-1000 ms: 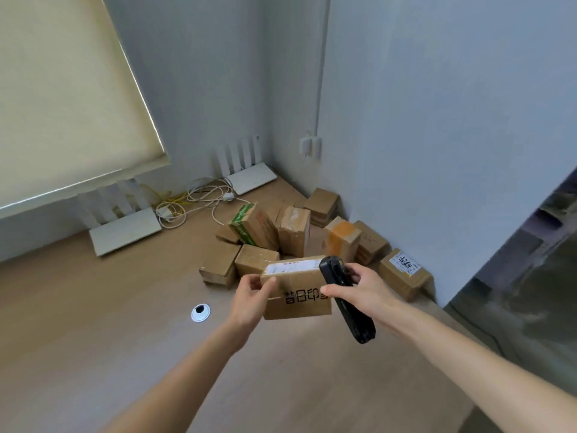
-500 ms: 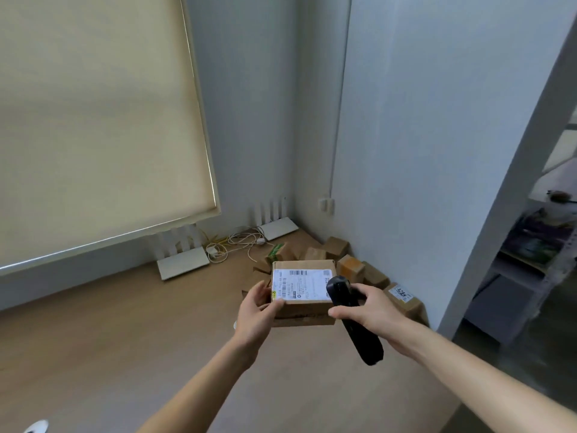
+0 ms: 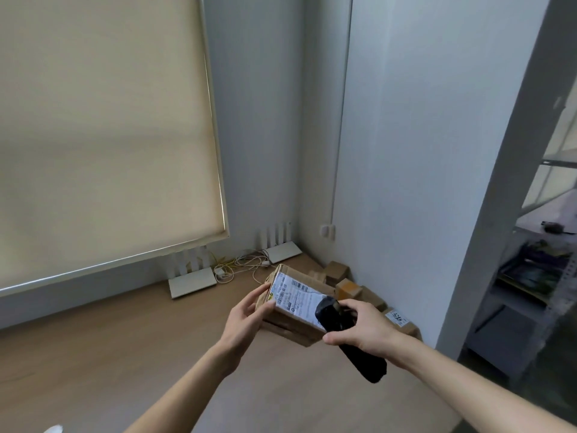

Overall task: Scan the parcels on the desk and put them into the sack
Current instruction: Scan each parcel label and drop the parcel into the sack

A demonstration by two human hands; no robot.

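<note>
My left hand point(image 3: 246, 317) grips the left end of a brown cardboard parcel point(image 3: 296, 304), lifted above the wooden desk point(image 3: 125, 339) and turned so its white shipping label point(image 3: 293, 296) faces up. My right hand point(image 3: 359, 331) holds a black handheld scanner point(image 3: 346, 335), whose head lies over the right end of the label. Several more cardboard parcels point(image 3: 349, 287) lie behind against the right wall, partly hidden by the held parcel. No sack is in view.
Two white routers point(image 3: 192, 278) with cables point(image 3: 237, 265) stand at the desk's back edge under a drawn roller blind point(image 3: 103, 129). The white wall point(image 3: 421, 151) bounds the desk on the right; shelving point(image 3: 530, 276) stands beyond it.
The view has tilted upward. The parcel went from front face showing to label up, then rotated so it now lies diagonally. The scanner head has moved over the label.
</note>
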